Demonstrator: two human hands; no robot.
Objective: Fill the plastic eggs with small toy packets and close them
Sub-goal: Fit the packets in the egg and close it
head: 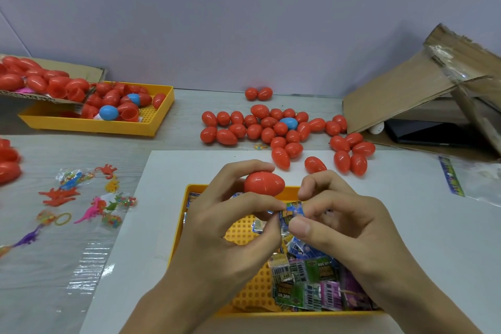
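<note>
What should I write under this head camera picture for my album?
Left hand holds a red egg while both hands pinch a toy packet with the right hand over a yellow tray.

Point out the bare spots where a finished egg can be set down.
Bare: white board right of the packet tray, below the closed eggs; also its strip left of the tray. Crowded: egg cluster behind, loose toys on the left.

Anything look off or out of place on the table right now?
One blue egg sits in the pile of red eggs. A cardboard box is tipped over the far tray, spilling egg halves into it.
</note>
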